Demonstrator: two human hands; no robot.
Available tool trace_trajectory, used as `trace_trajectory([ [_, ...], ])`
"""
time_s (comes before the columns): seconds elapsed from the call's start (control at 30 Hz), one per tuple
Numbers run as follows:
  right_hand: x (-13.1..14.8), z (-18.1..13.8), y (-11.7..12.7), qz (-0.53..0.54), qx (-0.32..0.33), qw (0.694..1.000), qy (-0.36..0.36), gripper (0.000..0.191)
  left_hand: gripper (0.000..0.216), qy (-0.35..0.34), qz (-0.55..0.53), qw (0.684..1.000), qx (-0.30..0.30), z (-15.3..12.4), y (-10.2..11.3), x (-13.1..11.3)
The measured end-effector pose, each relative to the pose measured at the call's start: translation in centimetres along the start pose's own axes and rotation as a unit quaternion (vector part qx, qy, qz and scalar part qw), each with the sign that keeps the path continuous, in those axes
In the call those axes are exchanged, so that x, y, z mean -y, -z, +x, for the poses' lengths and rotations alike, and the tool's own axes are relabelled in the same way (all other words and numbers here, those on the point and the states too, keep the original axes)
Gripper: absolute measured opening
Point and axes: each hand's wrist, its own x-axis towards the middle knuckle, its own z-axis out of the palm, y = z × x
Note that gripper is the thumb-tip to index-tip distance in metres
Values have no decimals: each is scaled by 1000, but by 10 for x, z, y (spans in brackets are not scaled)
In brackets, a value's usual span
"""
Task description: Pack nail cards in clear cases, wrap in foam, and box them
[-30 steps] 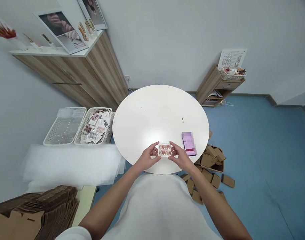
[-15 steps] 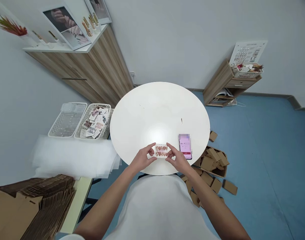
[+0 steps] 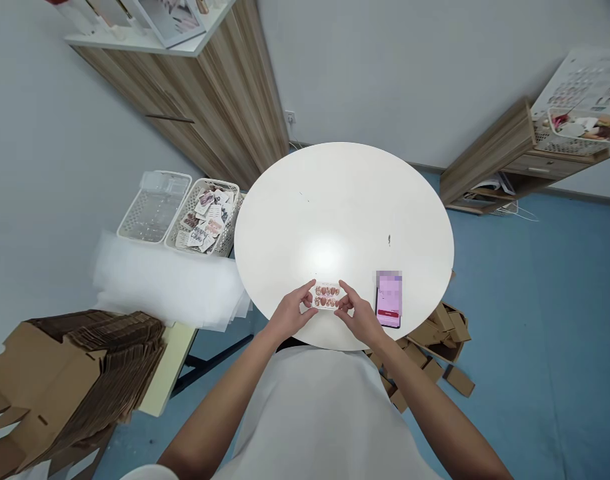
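Nail card (image 3: 327, 297) — both hands, basket (image 3: 225, 230) of cards

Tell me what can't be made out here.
All from the head view:
- Phone: screen blurred, unreadable.
- Nail card: print too small; both ends covered by left hand and right hand.
- Cardboard stack: cut off by the left edge.

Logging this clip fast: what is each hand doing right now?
Left hand: closed on the left end of the nail card.
Right hand: closed on the card's right end, beside the phone.
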Motion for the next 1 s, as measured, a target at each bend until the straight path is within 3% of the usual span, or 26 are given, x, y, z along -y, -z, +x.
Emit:
trace_trajectory([
  [0.23, 24, 52, -39, -18, -8, 1000, -20, 61, 61, -4, 1, 1000, -4, 21, 49, 44],
  [0.57, 54, 169, -123, -76, 10, 997, -22, 64, 56, 38, 21, 997, -64, 55, 134, 138],
  [0.77, 57, 227, -159, -83, 7, 996, -32, 65, 60, 72, 31, 994, -79, 86, 160, 183],
  [1.0, 48, 273, -177, -149, 1, 987, -55, 63, 68, 105, 81, 990, -58, 112, 173, 205],
])
